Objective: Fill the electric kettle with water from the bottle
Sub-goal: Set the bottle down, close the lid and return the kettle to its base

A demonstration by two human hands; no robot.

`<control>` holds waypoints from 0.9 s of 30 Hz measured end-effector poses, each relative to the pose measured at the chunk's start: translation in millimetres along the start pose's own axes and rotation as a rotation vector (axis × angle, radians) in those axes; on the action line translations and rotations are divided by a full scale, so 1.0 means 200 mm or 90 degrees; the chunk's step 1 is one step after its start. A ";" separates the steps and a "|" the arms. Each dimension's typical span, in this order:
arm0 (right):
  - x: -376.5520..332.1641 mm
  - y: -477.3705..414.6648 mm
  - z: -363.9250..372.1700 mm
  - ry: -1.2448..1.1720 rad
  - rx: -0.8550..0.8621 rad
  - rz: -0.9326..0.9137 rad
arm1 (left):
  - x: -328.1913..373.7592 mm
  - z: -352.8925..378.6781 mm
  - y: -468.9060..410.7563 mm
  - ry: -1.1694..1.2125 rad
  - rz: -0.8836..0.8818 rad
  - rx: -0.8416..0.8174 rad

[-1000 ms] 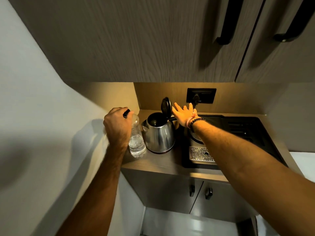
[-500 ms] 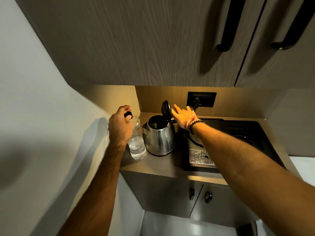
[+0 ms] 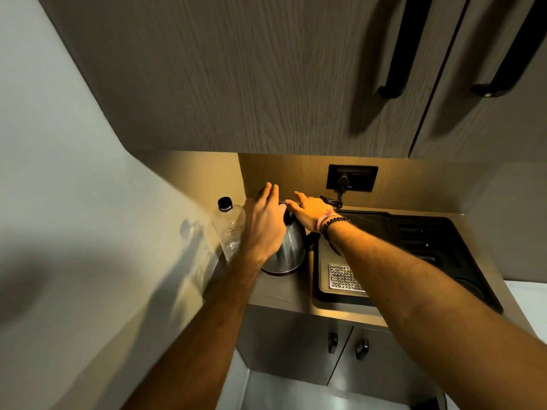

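Observation:
A steel electric kettle [image 3: 290, 250] stands on the wooden counter [image 3: 284, 294], partly hidden by my hands. My left hand [image 3: 265, 226] hovers over its left side with fingers spread, holding nothing. My right hand [image 3: 310, 211] rests flat on the kettle's top, where the lid is; the lid itself is hidden under it. A clear plastic bottle [image 3: 232, 232] with a black cap stands upright at the counter's left end, beside the kettle, with no hand on it.
A black tray with a metal drip grate [image 3: 343, 278] lies right of the kettle. A black wall socket [image 3: 352, 177] with a plug sits behind. Upper cabinets [image 3: 266, 84] hang low overhead. A wall [image 3: 74, 232] closes the left side. Cabinet doors [image 3: 296, 344] are below.
My left hand let go of the bottle and moved right over the kettle. My right hand moved onto the kettle's top, and the upright lid is no longer visible.

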State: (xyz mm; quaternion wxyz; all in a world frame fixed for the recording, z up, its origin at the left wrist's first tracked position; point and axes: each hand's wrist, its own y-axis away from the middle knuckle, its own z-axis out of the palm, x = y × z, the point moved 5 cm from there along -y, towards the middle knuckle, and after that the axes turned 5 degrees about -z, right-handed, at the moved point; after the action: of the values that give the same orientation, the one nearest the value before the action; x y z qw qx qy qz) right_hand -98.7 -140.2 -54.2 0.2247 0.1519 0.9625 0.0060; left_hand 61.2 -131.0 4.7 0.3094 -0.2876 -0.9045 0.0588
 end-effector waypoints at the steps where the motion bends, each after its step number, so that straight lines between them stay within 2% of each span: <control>1: 0.02 0.01 -0.02 0.001 0.009 0.003 | -0.03 0.08 -0.01 -0.019 -0.030 -0.052; 4: 0.10 0.03 -0.08 0.023 0.022 0.015 | -0.12 0.27 -0.04 -0.079 -0.115 -0.169; 7: 0.14 0.04 -0.12 0.036 0.025 0.021 | -0.20 0.35 -0.05 -0.165 -0.144 -0.203; 18: 0.09 0.05 -0.04 -0.015 -0.034 -0.054 | -0.24 0.39 -0.06 -0.168 -0.138 -0.212; 23: 0.06 0.02 -0.05 -0.020 -0.030 -0.115 | -0.25 0.40 -0.06 -0.113 -0.165 -0.150; 27: 0.06 0.01 -0.06 -0.039 -0.027 -0.112 | -0.26 0.41 -0.07 -0.126 -0.207 -0.116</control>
State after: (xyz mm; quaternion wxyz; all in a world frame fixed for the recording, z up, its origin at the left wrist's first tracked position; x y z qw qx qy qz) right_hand -113.9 -135.0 -48.6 0.2565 0.0620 0.9646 0.0020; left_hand 38.0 -165.8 -84.1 0.1974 -0.1570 -0.9666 -0.0459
